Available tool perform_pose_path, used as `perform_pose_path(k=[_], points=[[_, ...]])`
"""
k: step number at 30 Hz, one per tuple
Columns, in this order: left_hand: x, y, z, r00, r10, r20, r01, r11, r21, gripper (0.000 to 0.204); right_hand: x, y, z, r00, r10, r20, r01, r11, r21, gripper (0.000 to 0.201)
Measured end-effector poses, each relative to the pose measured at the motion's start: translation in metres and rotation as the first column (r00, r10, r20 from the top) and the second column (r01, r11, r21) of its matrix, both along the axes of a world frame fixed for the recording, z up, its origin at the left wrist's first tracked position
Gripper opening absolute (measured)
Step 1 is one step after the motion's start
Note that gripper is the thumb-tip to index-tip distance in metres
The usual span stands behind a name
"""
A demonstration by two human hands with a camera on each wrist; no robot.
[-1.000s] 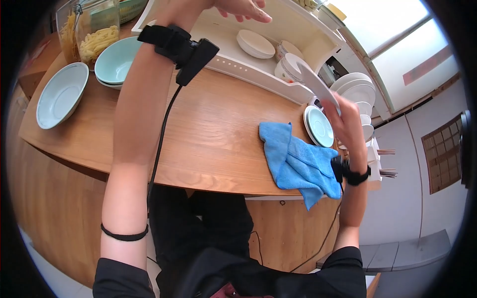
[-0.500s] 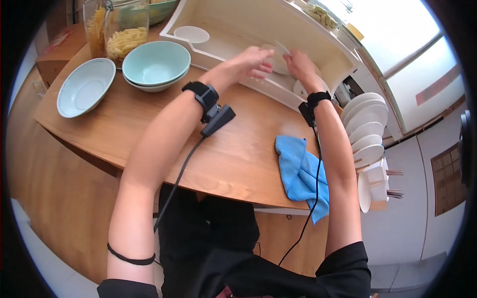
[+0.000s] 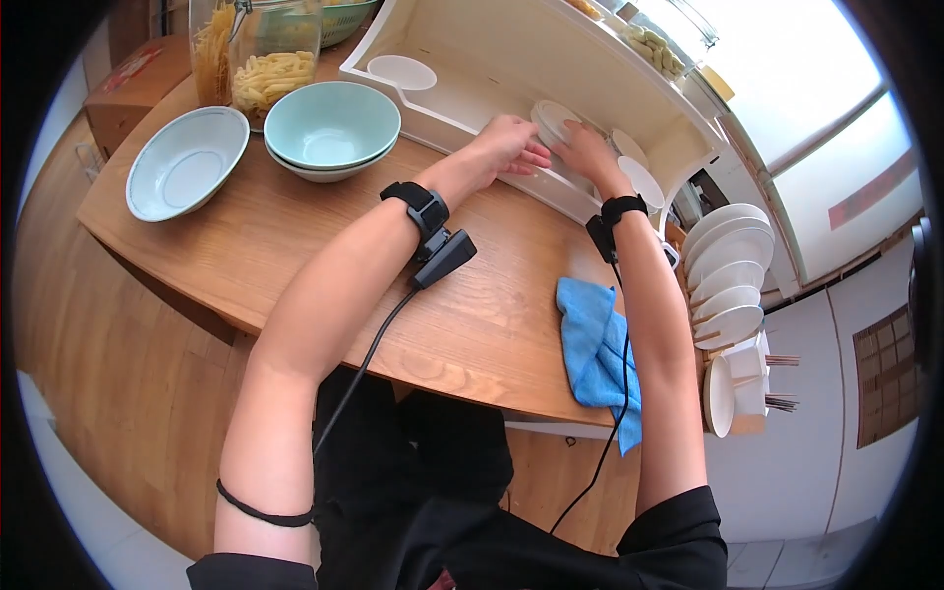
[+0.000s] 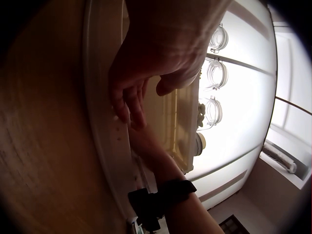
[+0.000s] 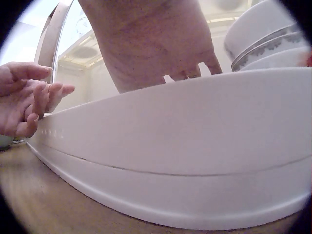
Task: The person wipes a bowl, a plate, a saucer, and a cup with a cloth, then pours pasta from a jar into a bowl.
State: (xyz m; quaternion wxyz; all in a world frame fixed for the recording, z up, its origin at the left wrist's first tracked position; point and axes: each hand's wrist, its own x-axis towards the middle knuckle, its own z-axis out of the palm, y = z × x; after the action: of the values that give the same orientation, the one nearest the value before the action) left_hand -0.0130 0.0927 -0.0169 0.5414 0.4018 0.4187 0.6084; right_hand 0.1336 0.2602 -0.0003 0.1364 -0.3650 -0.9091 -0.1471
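My right hand (image 3: 588, 157) reaches over the front wall of a white storage shelf (image 3: 610, 59) and holds a white plate (image 3: 554, 116) by its near edge. The plate lies over other white dishes inside the shelf. In the right wrist view the fingertips are hidden behind the front wall. My left hand (image 3: 511, 147) hovers at the front wall, left of the right hand, its fingers loosely bent and holding nothing. White bowls (image 3: 641, 182) stand inside the shelf to the right of my right hand; patterned bands show in the right wrist view.
Pale green bowls (image 3: 329, 123) and a shallow bowl (image 3: 187, 162) stand on the left of the wooden table (image 3: 472, 305), near a pasta jar (image 3: 275, 84). A blue cloth (image 3: 595, 344) hangs over the front edge. Several plates (image 3: 728, 246) stand racked at right.
My right hand has carried the plate from above the right side leftward into the shelf and lowered it among the dishes. My left hand has come down to the shelf's front wall.
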Motion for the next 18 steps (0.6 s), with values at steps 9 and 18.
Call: perform_pose_path(k=[9, 18], points=[[0.001, 0.001, -0.003, 0.998, 0.048, 0.031, -0.048, 0.999, 0.003, 0.028, 0.000, 0.008, 0.012, 0.997, -0.070, 0.012, 0.072, 0.979, -0.191, 0.038], [0.003, 0.004, -0.005, 0.998, 0.039, 0.058, -0.039, 0.999, -0.002, 0.033, 0.054, -0.060, 0.074, 0.981, 0.137, -0.137, -0.150, 0.985, -0.089, 0.036]])
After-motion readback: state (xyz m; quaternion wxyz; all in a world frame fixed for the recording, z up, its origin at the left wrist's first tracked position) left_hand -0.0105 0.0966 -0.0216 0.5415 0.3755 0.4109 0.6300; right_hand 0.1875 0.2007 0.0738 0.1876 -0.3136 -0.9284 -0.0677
